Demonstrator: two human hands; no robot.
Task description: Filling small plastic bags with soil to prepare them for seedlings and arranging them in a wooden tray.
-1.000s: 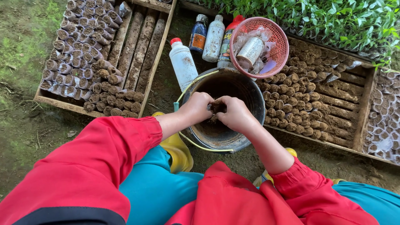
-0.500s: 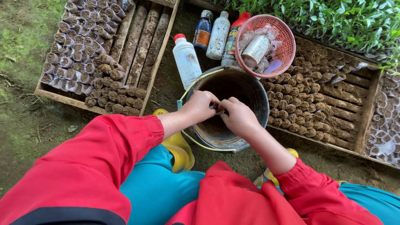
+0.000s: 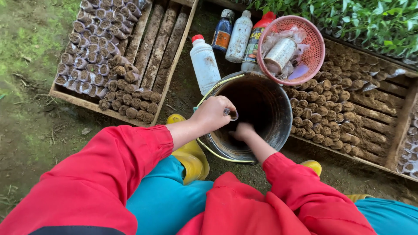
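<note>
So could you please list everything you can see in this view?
bucket: one, dark metal, centre
small bag: one, clear, in left hand
bottles: four, white, dark, pale and red-capped, behind the bucket
basket: one, pink, on the bucket's far rim, holding a can
wooden crates: two, left and right, with rows of soil-filled bags
seedlings: green, top right
boots: yellow, two
left hand: over the bucket
right hand: inside the bucket

A person in red sleeves crouched over a metal bucket (image 3: 278, 126). The left hand (image 3: 213, 114) held a small clear pouch (image 3: 232, 114) at its rim; the right hand (image 3: 242, 131) reached inside.
</note>
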